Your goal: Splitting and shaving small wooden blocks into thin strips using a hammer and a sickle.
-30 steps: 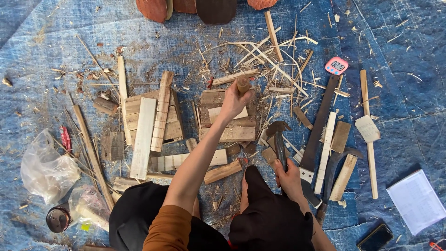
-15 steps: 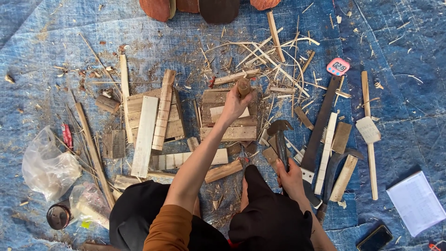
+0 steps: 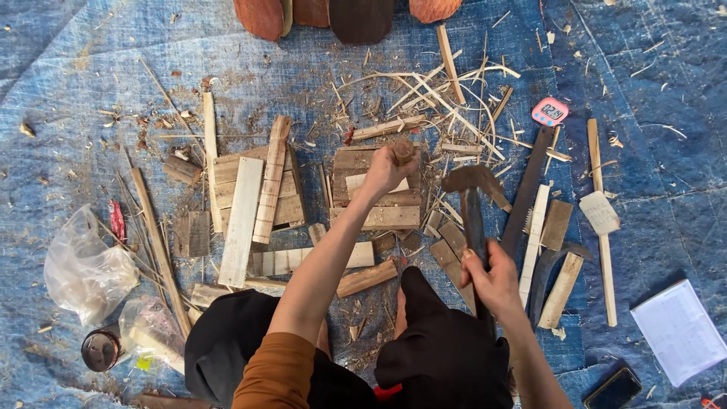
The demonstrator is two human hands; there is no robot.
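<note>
- Since the earlier frame: almost no movement. Left hand (image 3: 385, 170) stays on the same short stick, right hand (image 3: 491, 276) keeps the blade raised at about the same spot.
- Left hand: fingers wrapped tight around a short round stick (image 3: 403, 150), held on end over the block.
- Stick: stubby, brown, rough bark-like surface, flat cut top showing above the fist. Lower end hidden by the hand, so can't tell if it touches the block.
- Block (image 3: 379, 206): stack of flat weathered planks, grey-brown, with one paler plank across the front edge. Sits on the tarp straight ahead of the knees.
- Right hand: fist clamped round the handle of a chopper (image 3: 471, 198). Dark rusty blade, hooked tip pointing right, held just right of the block and apart from the stick.
- Tarp (image 3: 91, 68): blue, covered in chips, shavings and thin splints, thickest behind the block.
- Left of the block: second plank pile (image 3: 254, 193) with a pale slat lying across it.
- Right of the chopper: long dark bar (image 3: 528, 189), pale slats, a curved sickle blade (image 3: 556, 257).
- Far right: wooden paddle (image 3: 600, 216), white paper sheet (image 3: 679, 329), dark phone (image 3: 615, 388).
- Small pink timer (image 3: 550, 111) beyond the shavings.
- Far left: clear plastic bags (image 3: 87, 269), round dark tin (image 3: 101, 349).
</note>
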